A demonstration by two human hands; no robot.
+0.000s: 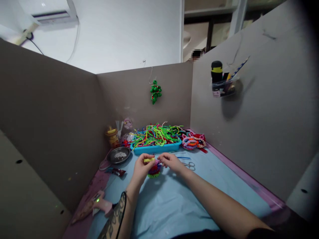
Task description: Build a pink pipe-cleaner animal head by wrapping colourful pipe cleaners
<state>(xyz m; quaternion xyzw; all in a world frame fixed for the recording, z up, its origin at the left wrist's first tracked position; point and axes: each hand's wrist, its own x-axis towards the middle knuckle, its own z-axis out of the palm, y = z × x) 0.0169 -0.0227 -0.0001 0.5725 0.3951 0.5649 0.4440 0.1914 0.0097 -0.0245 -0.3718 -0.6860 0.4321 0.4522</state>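
Between my two hands, above the blue table cover, is a small fuzzy craft piece (155,169) in purple, red, pink and green, seemingly made of pipe cleaners. My left hand (143,167) is closed around its left side, and a yellow piece (149,160) shows at those fingers. On the other side my right hand (170,162) pinches at the upper right edge of the craft piece; what its fingertips hold is too small to make out. Just beyond the right hand lie scissors (190,165) and a blue pipe cleaner (183,158).
A blue tray (157,149) heaped with colourful pipe cleaners stands at the back. Fuzzy animal-like pieces (190,142) sit at its right. To the left are a metal dish (118,155) with small clear bits and a pink glue gun (102,203), its light on. Grey partitions (147,73) enclose the table.
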